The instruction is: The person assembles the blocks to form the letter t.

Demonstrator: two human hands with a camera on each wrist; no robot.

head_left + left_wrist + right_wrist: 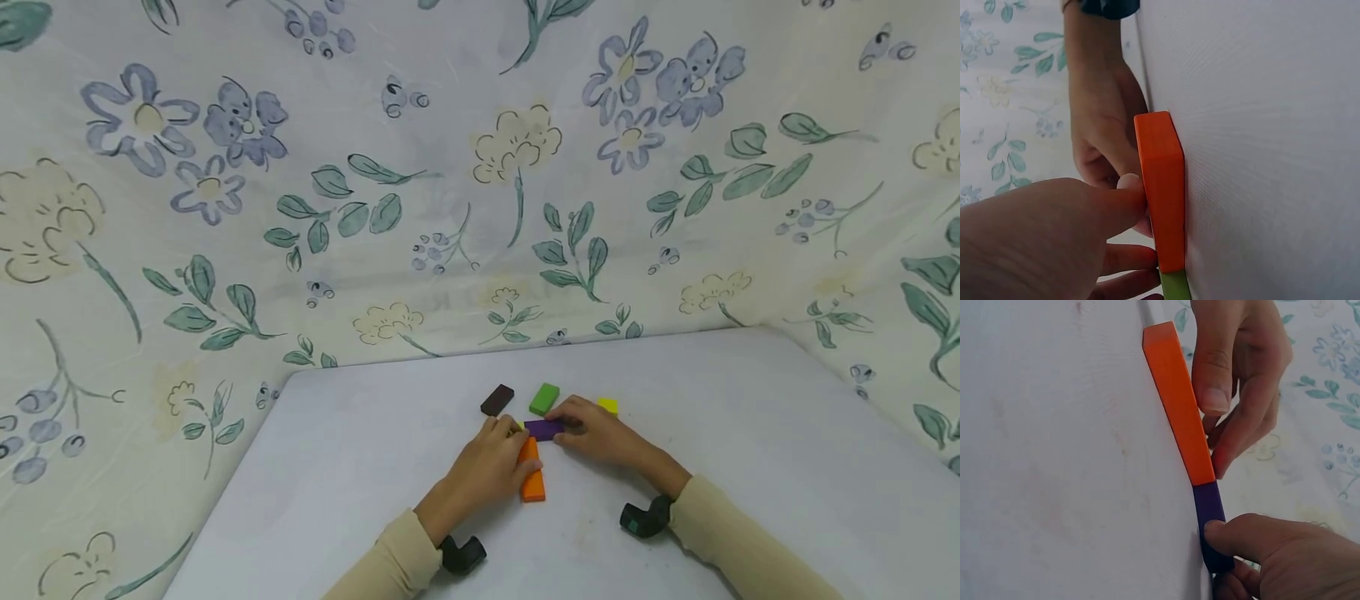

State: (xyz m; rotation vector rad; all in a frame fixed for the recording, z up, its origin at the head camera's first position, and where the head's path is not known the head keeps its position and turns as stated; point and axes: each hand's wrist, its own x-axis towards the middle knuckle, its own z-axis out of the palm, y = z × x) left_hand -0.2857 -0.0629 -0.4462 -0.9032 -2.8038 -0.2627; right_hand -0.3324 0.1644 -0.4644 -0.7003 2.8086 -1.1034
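The left hand (487,458) lies over the orange block (533,488), its fingers bent, the thumb touching the block's upper part and the fingertips reaching its far end; whether it grips the block or merely rests there cannot be told. The right hand (603,433), beyond and to the right of the orange block, has thumb and fingers drawn together, pinching the right end of a purple block (542,430). The orange block lies on the white counter (360,467), its length pointing away from the person. The purple block is set crosswise at the orange block's far end and extends rightward. A yellow-green block (1175,285) also shows at that far end, largely covered by the left fingers in the head view. Farther beyond the orange block lie three separate blocks: a dark brown block (497,400) to its left, a green block (544,399) slightly to its right, and a yellow block (608,406) well to its right, partly hidden by the right hand. Nearer the person than the orange block, beige sleeves (750,542) cover the forearms. Well beyond the orange block hangs a pale floral cloth (450,83).
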